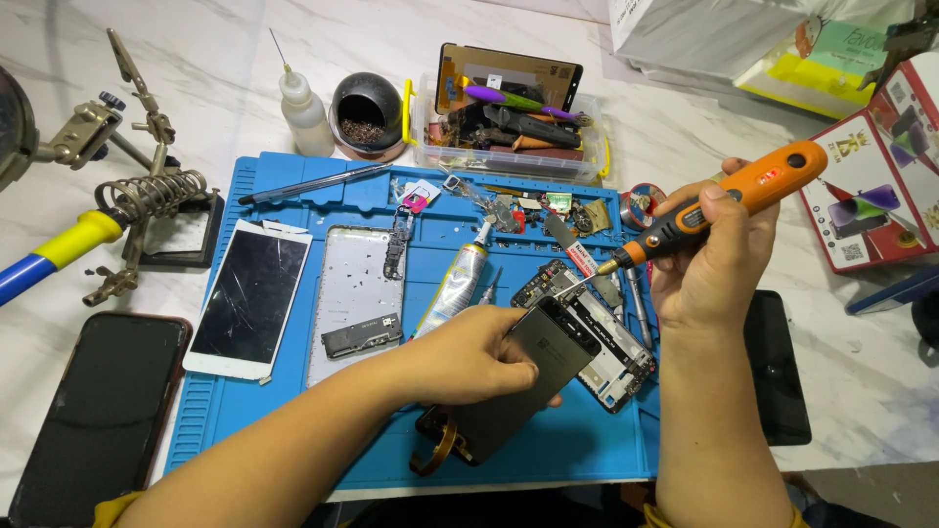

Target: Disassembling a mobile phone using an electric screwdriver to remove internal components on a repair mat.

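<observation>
Head view: my left hand [474, 357] fingers grip a dark panel [528, 376] over the blue mat [293, 196] on the desk [861, 381]. My right hand [709, 259] fingers clench an orange screwdriver [729, 200], tip at the phone frame [606, 342] beside the panel.

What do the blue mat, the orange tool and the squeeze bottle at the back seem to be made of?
The blue mat looks like matte rubber or silicone, with moulded ridges and trays. The orange tool in the right hand appears to be smooth plastic with a black ribbed grip and a thin metal tip. The squeeze bottle seems to be translucent soft plastic with a metal needle.
</observation>
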